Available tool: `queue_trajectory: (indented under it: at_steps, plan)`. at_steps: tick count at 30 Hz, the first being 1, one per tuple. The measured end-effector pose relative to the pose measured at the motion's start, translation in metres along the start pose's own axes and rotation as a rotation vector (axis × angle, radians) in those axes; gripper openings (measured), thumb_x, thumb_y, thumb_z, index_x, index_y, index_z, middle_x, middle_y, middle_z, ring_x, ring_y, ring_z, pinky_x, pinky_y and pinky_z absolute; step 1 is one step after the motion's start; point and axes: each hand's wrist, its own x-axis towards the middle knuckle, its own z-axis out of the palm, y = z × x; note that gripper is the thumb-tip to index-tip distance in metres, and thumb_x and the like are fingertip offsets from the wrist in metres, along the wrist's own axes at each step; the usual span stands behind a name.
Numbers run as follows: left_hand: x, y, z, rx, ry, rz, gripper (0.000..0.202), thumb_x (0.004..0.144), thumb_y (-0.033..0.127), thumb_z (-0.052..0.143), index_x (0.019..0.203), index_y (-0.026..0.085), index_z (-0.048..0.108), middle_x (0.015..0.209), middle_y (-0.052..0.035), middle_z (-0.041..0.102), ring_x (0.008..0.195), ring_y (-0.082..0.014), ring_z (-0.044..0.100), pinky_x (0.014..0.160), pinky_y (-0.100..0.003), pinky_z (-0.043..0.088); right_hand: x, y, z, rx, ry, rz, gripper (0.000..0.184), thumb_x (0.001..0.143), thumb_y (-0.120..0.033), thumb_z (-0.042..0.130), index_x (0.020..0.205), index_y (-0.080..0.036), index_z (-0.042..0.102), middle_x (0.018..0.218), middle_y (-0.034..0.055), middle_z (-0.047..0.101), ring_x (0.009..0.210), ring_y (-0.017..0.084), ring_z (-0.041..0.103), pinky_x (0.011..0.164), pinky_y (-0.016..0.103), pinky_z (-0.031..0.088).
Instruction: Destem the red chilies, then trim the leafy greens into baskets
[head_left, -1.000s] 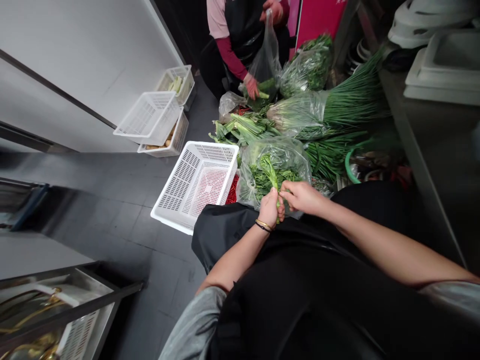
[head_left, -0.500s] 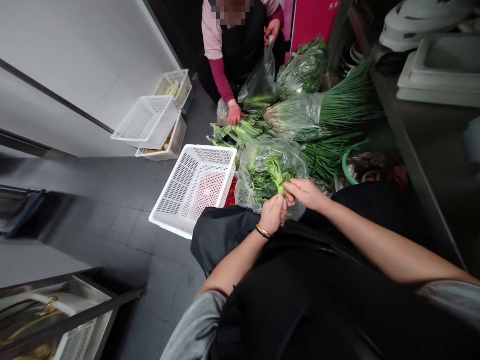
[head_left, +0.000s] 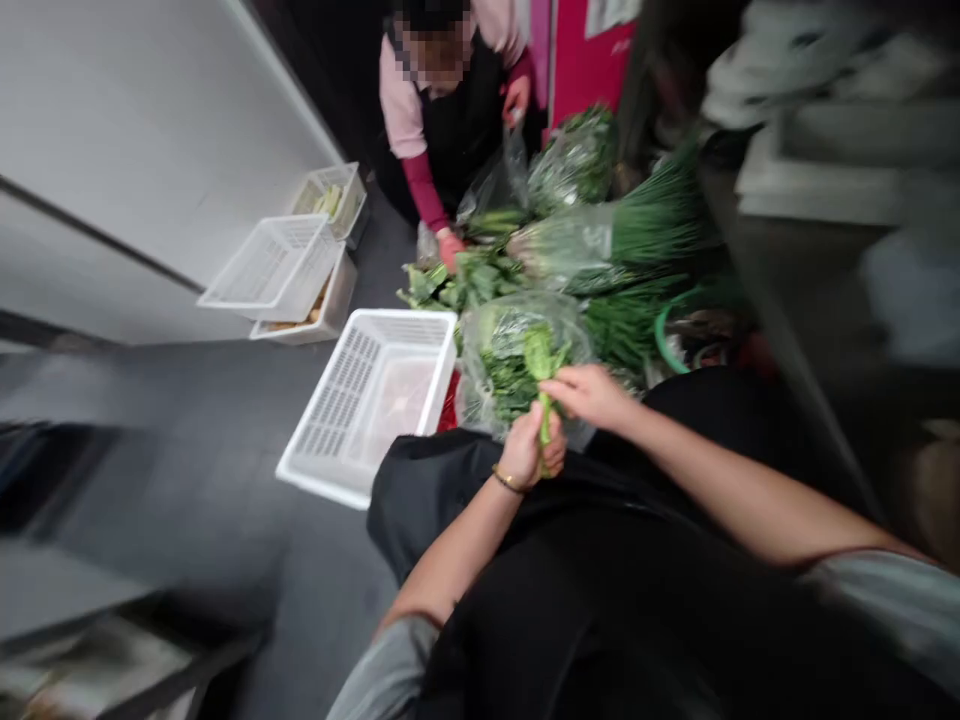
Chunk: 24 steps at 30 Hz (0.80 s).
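My left hand (head_left: 527, 449), with a bracelet at the wrist, is closed around the pale stalk of a leafy green vegetable (head_left: 541, 362). My right hand (head_left: 589, 392) pinches the same stalk just above it. Both hands sit over my black apron, in front of a clear plastic bag of greens (head_left: 501, 352). A white plastic basket (head_left: 367, 402) stands on the floor to the left of the bag. The picture is blurred by motion.
Another person (head_left: 442, 110) in a pink top and dark apron crouches opposite, one hand in bundles of green stalks (head_left: 465, 280). Bagged scallions (head_left: 615, 235) lie to the right. More white baskets (head_left: 274, 270) stand by the white wall. A steel counter (head_left: 817, 290) runs along the right.
The view has swung left and blurred. My hands have stayed on the vegetable stalk and lifted it slightly out of the bag. The other person's hand moved down from the bag to the stalks.
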Motion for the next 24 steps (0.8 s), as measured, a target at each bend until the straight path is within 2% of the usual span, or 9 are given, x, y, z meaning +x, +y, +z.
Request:
queue_trajectory:
  at_steps: [2,4,7,10,12,17,20,22,24]
  plan:
    - [0.003,0.002,-0.005,0.109,0.263,0.033,0.052,0.077,0.068,0.049,0.061,0.02,0.04,0.037,0.0076,0.029,0.028,-0.006,0.023,0.03,-0.018,0.02,-0.003,-0.015,0.003,-0.172,-0.041,-0.059,0.031,0.089,-0.026,0.039,0.081,-0.015,0.065,0.089,0.0135,0.068,0.079,0.021,0.061,0.065,0.029,0.043]
    - [0.009,0.009,-0.017,0.274,0.442,0.089,0.049,0.077,0.065,0.051,0.059,0.02,0.042,0.037,0.0059,0.033,0.029,-0.0068,0.026,0.031,-0.019,0.019,-0.005,-0.018,0.002,-0.272,-0.118,-0.087,0.021,0.085,-0.027,0.048,0.083,-0.019,0.068,0.091,0.0081,0.07,0.081,0.02,0.062,0.063,0.027,0.042]
    - [0.019,0.019,-0.029,0.452,0.429,0.221,0.041,0.081,0.057,0.053,0.063,0.02,0.048,0.043,0.0041,0.039,0.034,-0.009,0.032,0.034,-0.021,0.026,-0.004,-0.011,-0.015,-0.396,-0.346,-0.039,0.036,0.081,-0.05,0.055,0.088,-0.017,0.069,0.086,0.0096,0.07,0.077,0.022,0.064,0.06,0.027,0.042]
    - [0.016,0.022,-0.024,0.588,0.367,0.397,0.038,0.079,0.049,0.059,0.057,0.019,0.05,0.047,0.0015,0.043,0.042,-0.0105,0.039,0.041,-0.021,0.033,0.002,-0.011,-0.034,-0.405,-0.119,0.187,0.06,0.08,-0.068,0.047,0.099,-0.014,0.066,0.092,0.013,0.07,0.084,0.024,0.065,0.066,0.028,0.044]
    - [0.013,0.022,-0.019,0.559,0.364,0.411,0.038,0.077,0.049,0.062,0.057,0.019,0.051,0.048,0.0013,0.044,0.044,-0.0106,0.039,0.042,-0.021,0.033,0.007,-0.018,-0.035,-0.395,0.007,0.227,0.053,0.09,-0.059,0.036,0.098,-0.016,0.066,0.095,0.0109,0.07,0.087,0.022,0.064,0.068,0.026,0.043]
    - [0.017,0.038,-0.031,-0.023,0.469,0.221,0.048,0.075,0.065,0.053,0.063,0.02,0.046,0.04,0.0065,0.034,0.032,-0.0082,0.029,0.032,-0.02,0.024,0.009,-0.052,-0.022,-0.546,-0.307,-0.272,0.035,0.095,-0.035,0.036,0.091,-0.02,0.067,0.093,0.0037,0.07,0.077,0.015,0.062,0.062,0.023,0.043]
    - [0.021,0.044,-0.044,-0.2,0.438,0.244,0.048,0.073,0.063,0.058,0.063,0.019,0.044,0.039,0.0079,0.033,0.031,-0.0064,0.028,0.032,-0.018,0.024,0.023,-0.087,-0.072,-0.779,-0.044,-0.266,0.026,0.09,-0.028,0.044,0.087,-0.016,0.066,0.087,0.0065,0.068,0.072,0.015,0.061,0.059,0.023,0.045]
    - [0.021,0.04,-0.044,-0.156,0.416,0.238,0.049,0.071,0.064,0.06,0.063,0.018,0.045,0.038,0.0077,0.035,0.03,-0.0063,0.029,0.031,-0.017,0.023,0.042,-0.116,-0.136,-0.864,0.338,-0.084,0.03,0.091,-0.028,0.042,0.098,-0.008,0.062,0.094,0.0122,0.065,0.082,0.019,0.063,0.069,0.028,0.047]
    - [0.019,0.034,-0.041,-0.088,0.378,0.232,0.05,0.07,0.066,0.061,0.065,0.018,0.047,0.037,0.0075,0.036,0.03,-0.0065,0.03,0.03,-0.017,0.023,0.063,-0.14,-0.206,-0.873,0.533,-0.002,0.042,0.095,-0.026,0.031,0.107,0.007,0.053,0.108,0.0248,0.058,0.104,0.029,0.058,0.079,0.04,0.044]
